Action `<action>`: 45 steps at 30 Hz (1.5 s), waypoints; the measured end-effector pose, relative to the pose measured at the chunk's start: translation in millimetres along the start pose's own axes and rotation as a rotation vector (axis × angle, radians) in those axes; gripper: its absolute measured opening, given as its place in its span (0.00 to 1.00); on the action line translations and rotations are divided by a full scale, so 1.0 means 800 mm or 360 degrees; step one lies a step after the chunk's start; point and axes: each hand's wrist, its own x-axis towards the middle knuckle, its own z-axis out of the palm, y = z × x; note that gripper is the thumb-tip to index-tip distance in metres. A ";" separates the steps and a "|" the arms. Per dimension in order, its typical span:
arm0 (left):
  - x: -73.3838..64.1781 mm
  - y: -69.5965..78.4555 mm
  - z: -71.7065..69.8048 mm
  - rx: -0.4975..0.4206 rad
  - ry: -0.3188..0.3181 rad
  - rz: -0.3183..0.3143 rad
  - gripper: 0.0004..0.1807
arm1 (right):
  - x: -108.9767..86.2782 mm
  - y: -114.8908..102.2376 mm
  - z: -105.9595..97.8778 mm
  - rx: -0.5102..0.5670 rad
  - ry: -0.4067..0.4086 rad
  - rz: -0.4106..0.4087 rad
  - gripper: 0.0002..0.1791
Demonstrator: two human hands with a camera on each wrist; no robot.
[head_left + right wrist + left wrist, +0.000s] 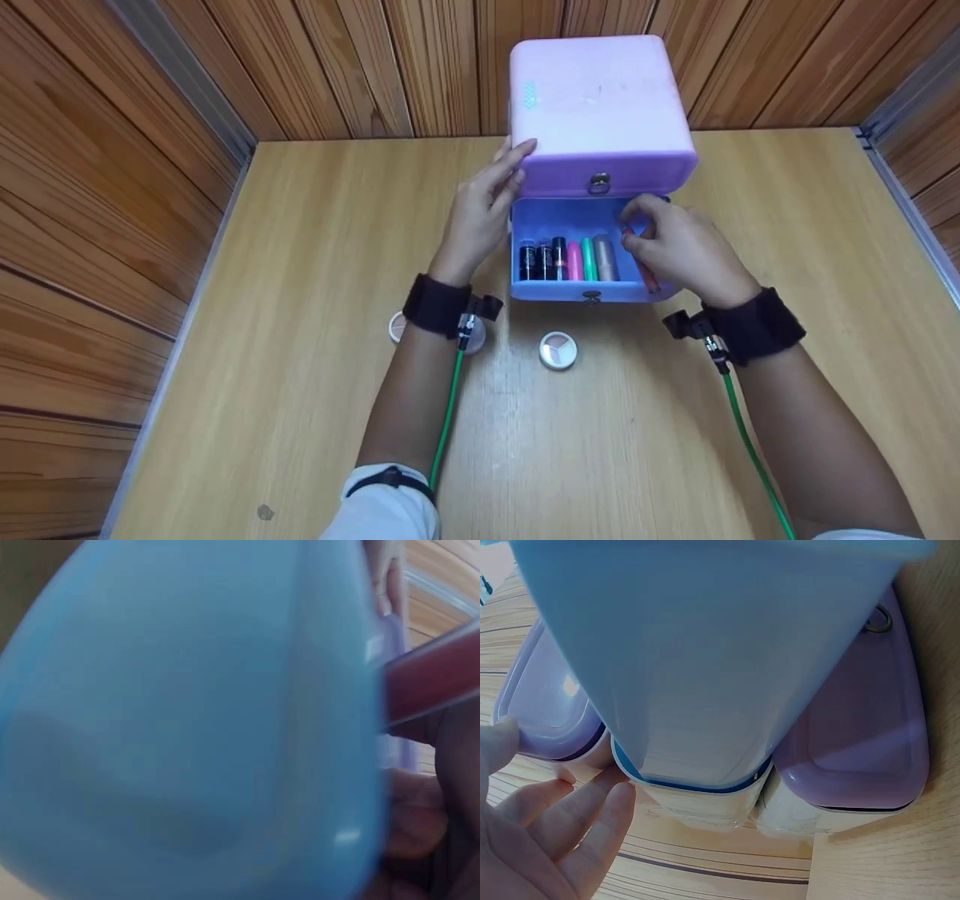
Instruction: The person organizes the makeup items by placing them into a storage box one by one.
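Note:
A pink and purple drawer box point(600, 97) stands at the back with its blue middle drawer point(555, 291) pulled out. My left hand point(480, 214) rests on the box's left side, fingers extended. In the left wrist view, the thumb touches the upper purple drawer front point(555, 694) and the other fingers lie along the side. With my right hand point(690, 244) I pinch a slim red tube point(648, 277) at the drawer's right end. Beside it in the drawer stand a grey tube point(604, 259), a green tube point(589, 259), a pink tube point(574, 261) and several dark lipsticks point(544, 262).
A small round palette point(558, 350) lies on the table point(300, 315) in front of the drawer. Another round compact point(397, 327) is partly hidden under my left wrist. Wooden plank walls point(442, 67) stand behind and at both sides. Green cables point(757, 450) run along both forearms.

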 end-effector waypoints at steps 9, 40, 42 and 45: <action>0.005 0.007 0.016 0.0072 -0.0036 0.0044 0.22 | 0.015 0.025 -0.006 -0.0226 0.0175 -0.0143 0.12; -0.002 0.007 0.023 0.0068 -0.0110 0.0070 0.22 | 0.011 0.033 0.020 -0.0576 0.0267 -0.0341 0.06; -0.002 0.006 0.021 0.0052 -0.0100 0.0070 0.21 | 0.012 0.030 0.021 -0.0595 0.0256 -0.0343 0.06; -0.003 0.004 0.018 0.0027 -0.0083 0.0082 0.21 | 0.014 0.026 0.023 -0.0618 0.0256 -0.0348 0.05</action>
